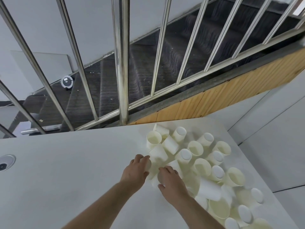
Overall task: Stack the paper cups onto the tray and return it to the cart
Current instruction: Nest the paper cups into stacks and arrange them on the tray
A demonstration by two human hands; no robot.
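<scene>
Several white paper cups (pixel 196 147) lie scattered over the right half of a white table (pixel 74 171), some upright, some upside down, some on their sides. My left hand (pixel 136 171) and my right hand (pixel 170 180) are at the left edge of the pile, close together. Each hand has its fingers curled round a lying cup (pixel 152 169) between them; I cannot tell whether it is one cup or two. No tray or cart is in view.
A steel railing (pixel 122 63) runs along the table's far edge, with dark stairs (pixel 173 52) behind it. A round cable grommet (pixel 5 162) sits in the tabletop at the far left. The table's right edge (pixel 257 171) runs close beside the cups.
</scene>
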